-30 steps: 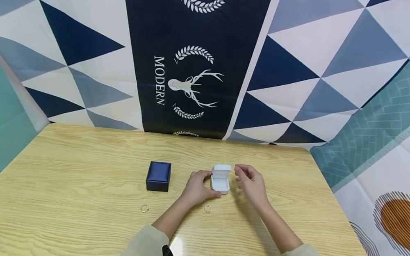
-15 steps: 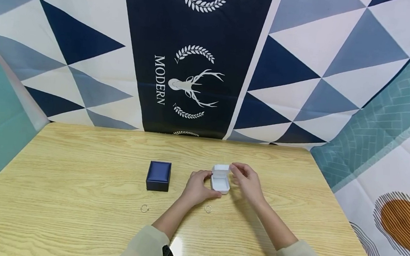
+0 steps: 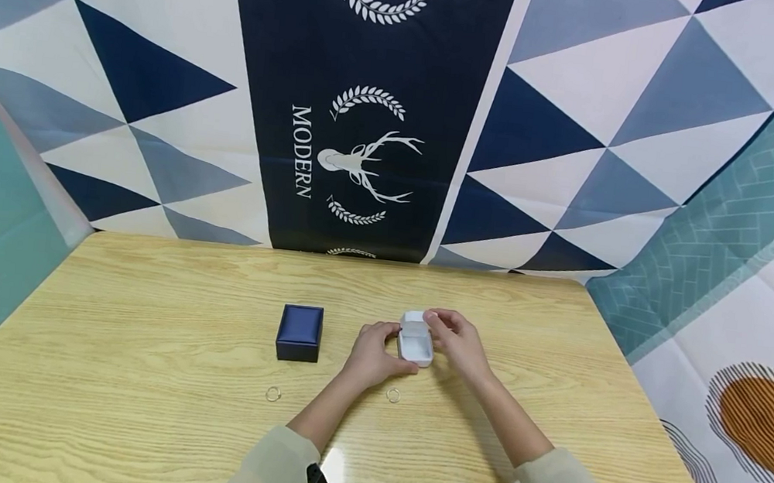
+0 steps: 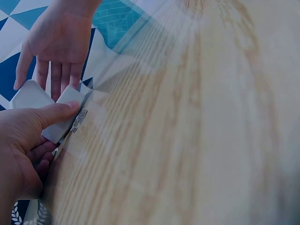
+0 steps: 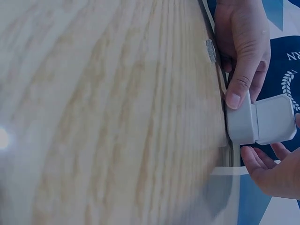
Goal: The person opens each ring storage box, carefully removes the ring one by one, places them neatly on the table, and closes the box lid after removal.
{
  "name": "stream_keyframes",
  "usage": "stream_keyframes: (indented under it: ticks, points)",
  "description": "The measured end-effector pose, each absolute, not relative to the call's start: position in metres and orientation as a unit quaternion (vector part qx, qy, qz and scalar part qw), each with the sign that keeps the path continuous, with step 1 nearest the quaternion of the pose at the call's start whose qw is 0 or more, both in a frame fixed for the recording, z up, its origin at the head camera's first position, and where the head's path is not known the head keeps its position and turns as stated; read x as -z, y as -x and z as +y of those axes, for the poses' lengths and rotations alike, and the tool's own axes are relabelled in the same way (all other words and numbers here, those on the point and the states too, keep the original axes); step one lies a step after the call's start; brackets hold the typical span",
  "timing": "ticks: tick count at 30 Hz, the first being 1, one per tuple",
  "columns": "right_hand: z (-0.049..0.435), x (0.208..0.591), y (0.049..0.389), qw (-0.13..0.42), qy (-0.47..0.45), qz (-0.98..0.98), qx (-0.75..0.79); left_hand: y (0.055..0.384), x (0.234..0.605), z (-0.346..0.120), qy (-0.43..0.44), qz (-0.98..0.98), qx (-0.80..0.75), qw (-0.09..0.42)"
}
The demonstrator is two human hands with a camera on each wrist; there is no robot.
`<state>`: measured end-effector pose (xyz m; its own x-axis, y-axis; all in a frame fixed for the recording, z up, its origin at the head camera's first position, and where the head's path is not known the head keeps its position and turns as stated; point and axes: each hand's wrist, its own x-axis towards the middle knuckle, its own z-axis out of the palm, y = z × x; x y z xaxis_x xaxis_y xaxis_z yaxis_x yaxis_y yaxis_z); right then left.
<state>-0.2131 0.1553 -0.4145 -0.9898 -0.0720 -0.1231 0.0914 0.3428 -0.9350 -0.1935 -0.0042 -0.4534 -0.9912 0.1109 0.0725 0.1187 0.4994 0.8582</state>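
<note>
A small white ring box (image 3: 416, 347) stands on the table with its lid raised at the back. My left hand (image 3: 376, 355) grips the base from the left, thumb at the front and fingers behind. On the other side, my right hand (image 3: 463, 344) has its fingertips at the raised lid's right corner. From the left wrist view, the right hand's fingers extend fairly straight beside the box, the thumb at the lid's (image 4: 30, 96) edge. In the right wrist view the lid (image 5: 275, 119) tilts away from the base (image 5: 241, 123). A thin silver ring (image 3: 393, 394) lies just in front of the box.
A dark blue box (image 3: 299, 332) sits closed to the left of the left hand. In front of it lies a second ring (image 3: 273, 393). Patterned cloth (image 3: 364, 115) hangs behind the wooden table's (image 3: 139, 342) far edge.
My right hand has moved left, from beside the white ring box to its raised lid. The left hand keeps its grip on the base, and both rings stay in place.
</note>
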Motion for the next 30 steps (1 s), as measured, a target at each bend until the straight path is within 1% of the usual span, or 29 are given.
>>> stream_keyframes:
  ticks: [22, 30]
  points:
    - [0.1595, 0.4168, 0.2151, 0.109, 0.025, 0.816, 0.566, 0.1943, 0.4548, -0.0035, 0.071, -0.871, 0.486, 0.007]
    - [0.1606, 0.4166, 0.2127, 0.109, 0.032, 0.807, 0.579, 0.1945, 0.4541, -0.0033, 0.071, -0.874, 0.481, 0.006]
